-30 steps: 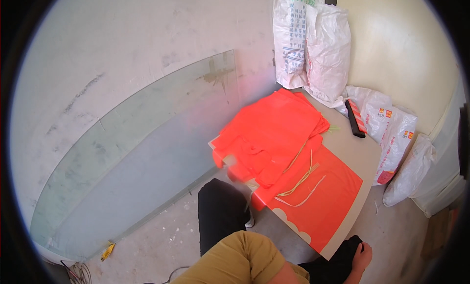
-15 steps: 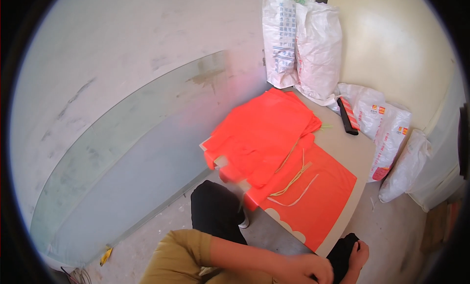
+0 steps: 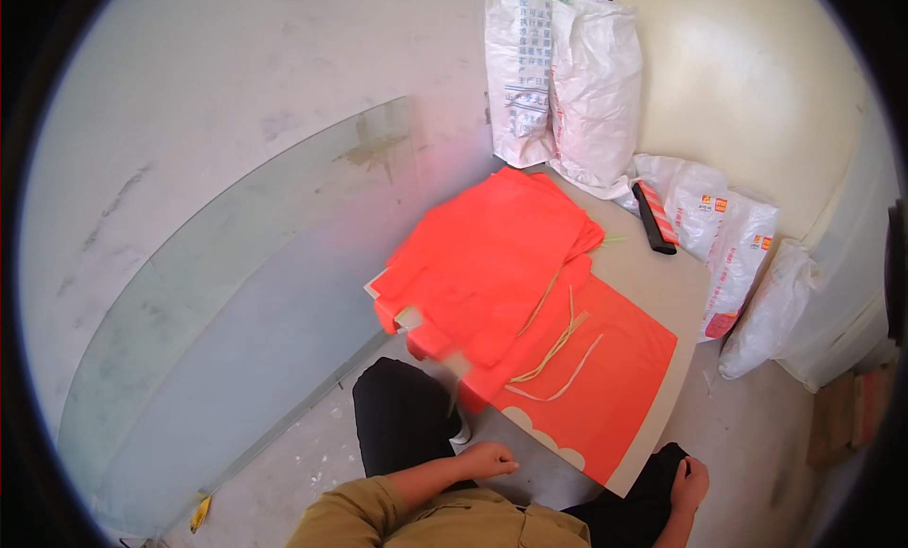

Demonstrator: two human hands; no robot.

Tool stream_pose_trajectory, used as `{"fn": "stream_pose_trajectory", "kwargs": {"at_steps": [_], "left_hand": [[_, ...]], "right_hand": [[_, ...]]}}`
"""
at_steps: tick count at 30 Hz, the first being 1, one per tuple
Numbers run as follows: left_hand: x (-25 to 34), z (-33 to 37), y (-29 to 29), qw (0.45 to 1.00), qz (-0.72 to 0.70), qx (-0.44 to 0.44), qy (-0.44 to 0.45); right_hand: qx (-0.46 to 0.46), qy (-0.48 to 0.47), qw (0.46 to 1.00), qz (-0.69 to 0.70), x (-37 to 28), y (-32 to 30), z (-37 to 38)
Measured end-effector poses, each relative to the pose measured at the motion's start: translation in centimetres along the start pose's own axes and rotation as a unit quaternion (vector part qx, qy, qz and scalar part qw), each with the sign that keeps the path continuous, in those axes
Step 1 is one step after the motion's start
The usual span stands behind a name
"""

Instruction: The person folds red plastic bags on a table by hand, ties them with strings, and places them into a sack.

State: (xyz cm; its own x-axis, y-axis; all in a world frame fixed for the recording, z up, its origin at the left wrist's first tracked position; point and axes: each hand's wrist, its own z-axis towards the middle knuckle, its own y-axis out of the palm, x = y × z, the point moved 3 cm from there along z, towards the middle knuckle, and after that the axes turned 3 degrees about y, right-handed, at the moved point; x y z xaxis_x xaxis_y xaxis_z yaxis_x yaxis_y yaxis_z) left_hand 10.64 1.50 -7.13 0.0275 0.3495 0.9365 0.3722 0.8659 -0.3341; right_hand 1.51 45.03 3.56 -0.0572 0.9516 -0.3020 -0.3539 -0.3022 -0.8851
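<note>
2 hands (image 3: 490, 460) (image 3: 690, 485) nr 1 tbl (image 3: 673, 276)

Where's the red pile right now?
Head view, centre: the red pile lies on the table's left part, beside the panel, beyond the left hand.

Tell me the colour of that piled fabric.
The piled fabric is bright orange-red, clearest in the head view.

A wide head-worn fisheye looks down from above at the nearby table (image 3: 673, 281).
</note>
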Motion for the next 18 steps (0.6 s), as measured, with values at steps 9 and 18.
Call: {"fn": "stream_pose_trajectory", "kwargs": {"at_steps": [9, 18], "left_hand": [[-0.7, 0.4, 0.0, 0.997, 0.064, 0.014, -0.044], [-1.1, 0.5, 0.3, 0.994, 0.099, -0.027, -0.042]], "right_hand": [[-0.004, 0.005, 1.000, -0.008, -0.5, -0.1, 0.2], [-0.009, -0.013, 1.000, -0.016, -1.0, 0.0, 0.6]]}}
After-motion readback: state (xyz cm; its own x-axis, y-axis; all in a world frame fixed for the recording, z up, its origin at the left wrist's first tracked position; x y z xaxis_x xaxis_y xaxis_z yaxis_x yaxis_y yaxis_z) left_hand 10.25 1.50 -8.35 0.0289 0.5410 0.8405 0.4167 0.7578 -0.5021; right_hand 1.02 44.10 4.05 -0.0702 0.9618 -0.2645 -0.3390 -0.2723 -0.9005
